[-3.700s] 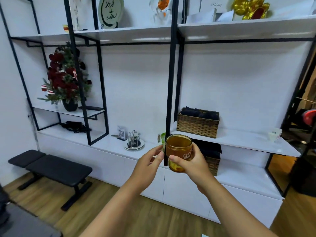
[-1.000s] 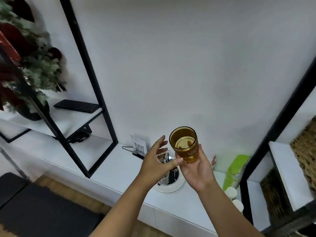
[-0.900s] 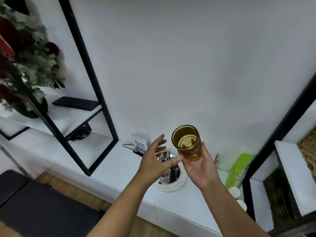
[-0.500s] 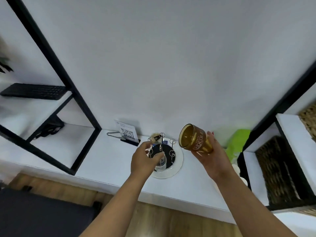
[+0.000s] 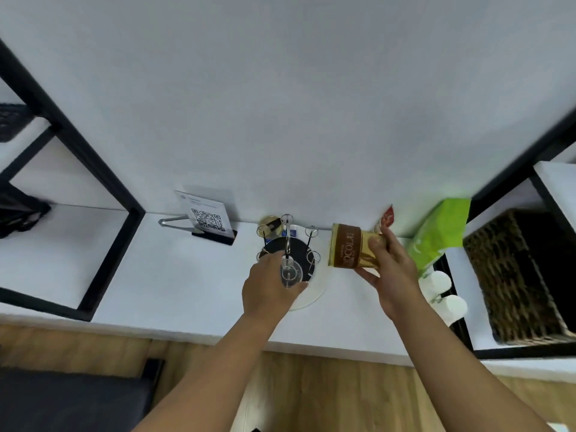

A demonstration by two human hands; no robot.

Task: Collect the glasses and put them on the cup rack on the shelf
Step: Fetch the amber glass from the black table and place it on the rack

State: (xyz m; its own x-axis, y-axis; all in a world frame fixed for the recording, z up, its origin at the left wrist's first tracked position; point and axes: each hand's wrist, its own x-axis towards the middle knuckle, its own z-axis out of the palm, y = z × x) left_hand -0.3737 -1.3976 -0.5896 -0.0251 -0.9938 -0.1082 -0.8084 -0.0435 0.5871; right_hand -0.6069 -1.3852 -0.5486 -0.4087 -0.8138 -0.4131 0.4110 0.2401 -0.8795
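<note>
Sideways amber glass point(image 5: 352, 250), "CHOCOLAT" print, gripped by right hand point(image 5: 393, 269) fingers; left hand point(image 5: 268, 286) pinching clear glass point(image 5: 291, 275).

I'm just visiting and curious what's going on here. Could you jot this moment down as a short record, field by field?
Setting: white shelf against a white wall
Left hand: grips a small clear glass over the cup rack
Right hand: holds an amber glass tipped on its side, to the right of the rack
Rack: wire prongs on a dark round base in a white dish
Nearby: QR code sign to the left, green bag and wicker basket to the right
Progress: amber glass not yet on the rack
</note>
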